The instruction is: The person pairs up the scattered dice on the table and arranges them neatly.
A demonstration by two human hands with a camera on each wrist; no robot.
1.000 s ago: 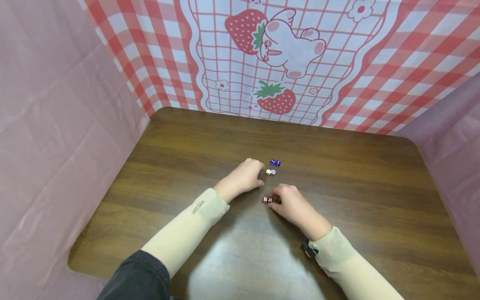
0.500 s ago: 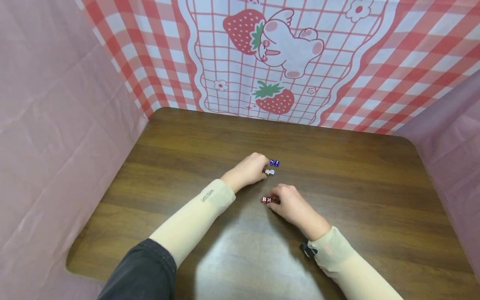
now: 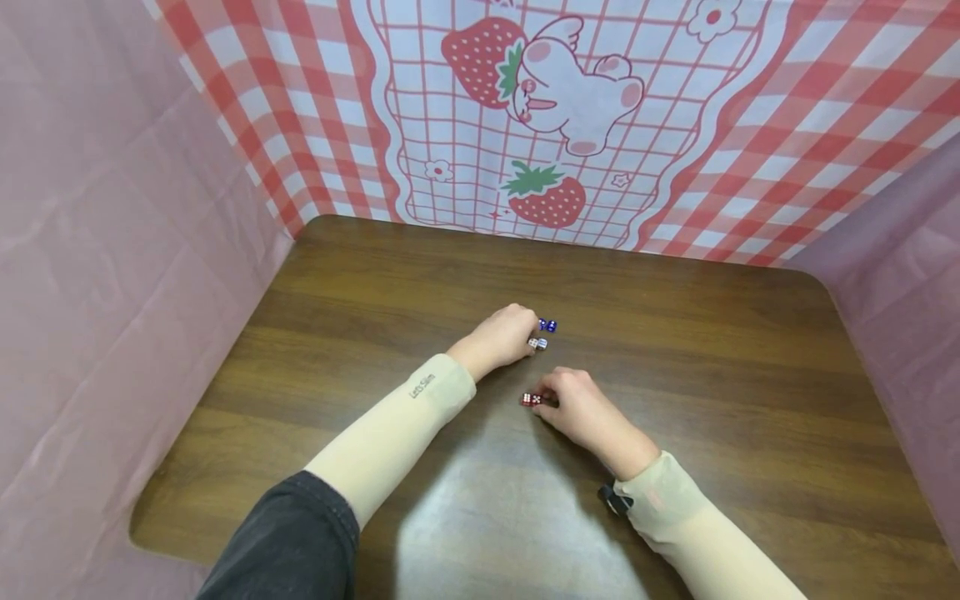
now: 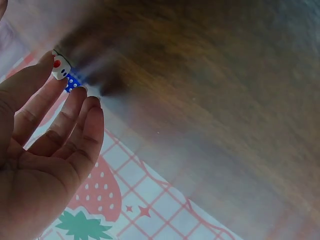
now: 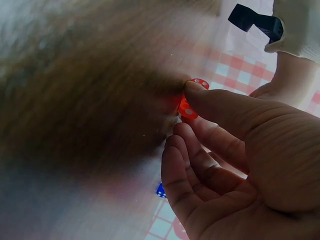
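As can be seen from above, a pair of red dice (image 3: pixel 528 399) is gripped by the right hand (image 3: pixel 583 408), whose thumb and forefinger are closed round the right-hand die; the other fingers are bent loosely, and nothing is held by them. Somewhat farther from the person, a pair of white dice (image 3: pixel 542 343) is pinched by the left hand (image 3: pixel 501 337) at its left end, between thumb and forefinger, while the remaining fingers are only slightly curved. Just beyond the white dice, a pair of blue dice (image 3: pixel 552 326) is placed on the brown wooden table (image 3: pixel 697 333); it is partly covered by the left hand, and whether it is touched cannot be told. Whether the red dice are raised from the table top cannot be told either. Both forearms are covered by pale sleeves (image 3: pixel 390 446), and a black strap (image 3: pixel 616 499) is worn at the right wrist. The table is bordered by a checked cloth (image 3: pixel 825 125) behind and by pink sheets (image 3: pixel 112 250) at both sides
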